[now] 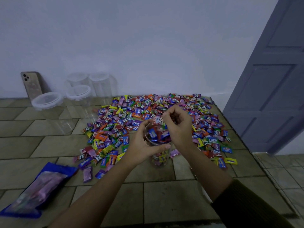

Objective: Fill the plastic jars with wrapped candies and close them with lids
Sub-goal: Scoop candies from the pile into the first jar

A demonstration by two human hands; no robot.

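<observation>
Filling is in progress on the first jar, with most of the task still left. An open jar (160, 157) stands at centre frame on the tile-patterned table (148, 198), just in front of the pile (125, 112). It looks close to full, with wrappers showing up near the rim. No lid for it is in view.

The left hand (141, 146) wraps round the jar's upper wall, thumb on the near side, and steadies it. The right hand (178, 125) sits right over the jar mouth with its fingers bunched on a few candies (157, 120) — likely about to drop them in.

Upper left of the frame: four lidded jars (47, 102), all clear and all empty as far as can be seen, with lids already on. They need opening, filling and re-closing.

The pile of loose wrapped candies is big and spreads across the centre and right of the table, so there is plenty of stock.

Other things — a phone (31, 84) leans on the wall (148, 38) at upper left, a blue pouch (37, 186) lies at lower left, and a door (271, 88) is at the right edge.
</observation>
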